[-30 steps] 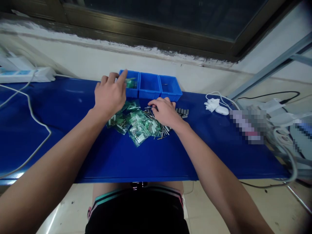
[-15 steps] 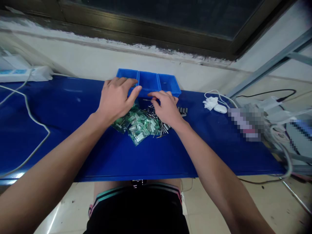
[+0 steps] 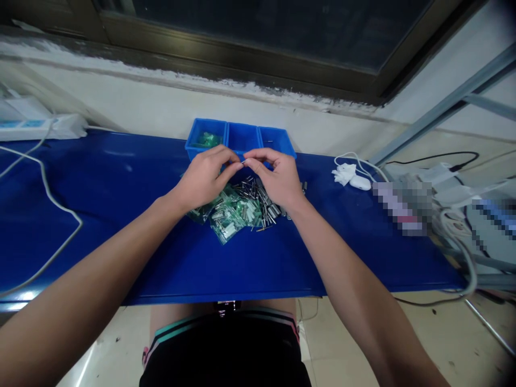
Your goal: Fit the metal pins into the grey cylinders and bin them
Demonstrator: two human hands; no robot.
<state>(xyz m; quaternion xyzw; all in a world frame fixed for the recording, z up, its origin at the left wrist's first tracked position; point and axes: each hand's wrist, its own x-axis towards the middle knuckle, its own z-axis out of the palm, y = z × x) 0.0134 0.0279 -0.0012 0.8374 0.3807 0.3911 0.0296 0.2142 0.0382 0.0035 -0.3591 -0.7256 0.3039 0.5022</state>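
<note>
left hand [image 3: 203,180] & right hand [image 3: 278,180] meet fingertip to fingertip just above the pile, both pinched nearly closed on one thin silver metal pin [image 3: 243,159] held between them, thumb + index on each side; other fingers curled loose. pin is tiny, can't tell which hand carries the weight or if there's more than one piece.

right under the hands: heap of small clear green-tinted plastic bags [image 3: 226,212] w/ parts inside, and next to it, under the right hand, a scatter of loose silver metal pins [image 3: 262,201], touching & overlapping the bags. all on the glossy blue table top [image 3: 121,215].

just behind the hands, against the wall: row of three blue plastic bins [image 3: 242,137], side by side. left one has a few green bags, middle looks bare, right one has a speck of smth, too small to tell.

further out: white cables + white plug [image 3: 355,177] at right, white power strip [image 3: 44,126] far left w/ cord looping over the table.

judgement: step in hand looks like handling a single pin w/ both hands. to do it well: keep the grip at the very tips, light pressure so it doesn't flick away, hold it over the pile not the table edge, keep wrists low & steady, don't drag the forearm through the loose pins.
</note>
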